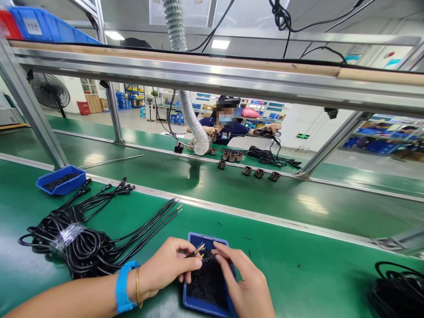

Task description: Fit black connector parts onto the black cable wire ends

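Note:
My left hand (177,261) is closed on the end of a black cable, pinched between thumb and fingers. Thin coloured wires (200,248), blue and yellow among them, stick out of that end. My right hand (243,276) has its thumb and fingertips together around a small black tube piece, close to the wire ends. Both hands are above a blue bin (205,305) with many short black pieces (207,282) in it. Left of my hands lies a bundle of black cables (79,238), bound with clear wrap, its stripped ends pointing toward the middle of the bench.
A smaller blue bin (61,180) of black pieces stands at the left. More black cable (397,287) is coiled at the right edge. A metal frame (212,84) and a flexible duct (188,115) cross ahead. Opposite, a co-worker (228,123) handles cables behind several copper-wound parts (259,173).

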### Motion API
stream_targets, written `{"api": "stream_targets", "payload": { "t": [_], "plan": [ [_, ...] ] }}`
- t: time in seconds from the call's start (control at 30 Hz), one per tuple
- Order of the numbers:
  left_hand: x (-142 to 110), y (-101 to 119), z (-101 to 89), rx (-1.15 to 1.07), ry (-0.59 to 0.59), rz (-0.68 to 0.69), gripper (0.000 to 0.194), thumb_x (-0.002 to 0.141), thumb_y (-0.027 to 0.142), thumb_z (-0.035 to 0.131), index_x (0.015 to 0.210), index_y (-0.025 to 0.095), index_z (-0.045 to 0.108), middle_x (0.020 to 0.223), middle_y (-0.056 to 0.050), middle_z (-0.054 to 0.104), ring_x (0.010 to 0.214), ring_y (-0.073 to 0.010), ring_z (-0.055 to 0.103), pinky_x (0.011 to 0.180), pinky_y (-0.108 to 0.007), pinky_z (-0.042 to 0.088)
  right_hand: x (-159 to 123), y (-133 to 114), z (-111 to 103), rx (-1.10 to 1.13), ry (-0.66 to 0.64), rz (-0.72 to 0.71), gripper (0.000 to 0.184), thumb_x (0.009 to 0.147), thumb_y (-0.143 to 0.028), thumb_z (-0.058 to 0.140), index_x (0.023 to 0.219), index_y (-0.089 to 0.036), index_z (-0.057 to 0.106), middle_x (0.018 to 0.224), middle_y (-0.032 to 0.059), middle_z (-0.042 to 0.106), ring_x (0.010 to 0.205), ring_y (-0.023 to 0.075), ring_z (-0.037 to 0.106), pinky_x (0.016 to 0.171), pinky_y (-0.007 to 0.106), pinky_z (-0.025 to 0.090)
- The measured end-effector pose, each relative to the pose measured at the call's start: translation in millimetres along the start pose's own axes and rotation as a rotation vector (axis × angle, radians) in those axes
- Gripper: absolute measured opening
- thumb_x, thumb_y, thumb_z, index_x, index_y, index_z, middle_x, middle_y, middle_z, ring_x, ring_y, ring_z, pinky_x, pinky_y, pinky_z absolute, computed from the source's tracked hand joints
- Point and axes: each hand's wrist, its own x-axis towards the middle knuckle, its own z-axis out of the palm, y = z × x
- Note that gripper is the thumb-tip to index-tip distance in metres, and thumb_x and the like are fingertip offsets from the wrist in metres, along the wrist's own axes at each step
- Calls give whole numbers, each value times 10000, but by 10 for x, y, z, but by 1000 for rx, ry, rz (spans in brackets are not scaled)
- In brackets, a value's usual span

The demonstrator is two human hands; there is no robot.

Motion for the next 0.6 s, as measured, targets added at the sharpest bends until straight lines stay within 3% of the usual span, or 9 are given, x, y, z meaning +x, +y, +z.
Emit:
{"api": "stream_targets", "payload": {
  "t": [0.17,0.6],
  "plan": [
    [-6,0,7,-1,-5,-29,338,677,440,762,785,144,641,594,45,559,493,-87,514,464,-207,338,46,-185,-11,48,72,-106,280,939,-103,596,1140,-278,681,935,34,755,835,186,702,735,288,592],
    [-23,1,6,18,-32,-59,337,657,438,784,737,152,626,593,51,567,483,-85,506,463,-208,332,33,-235,36,-4,68,-107,207,949,-121,584,1090,-254,658,906,44,740,808,182,708,731,282,591]
  ]
}}
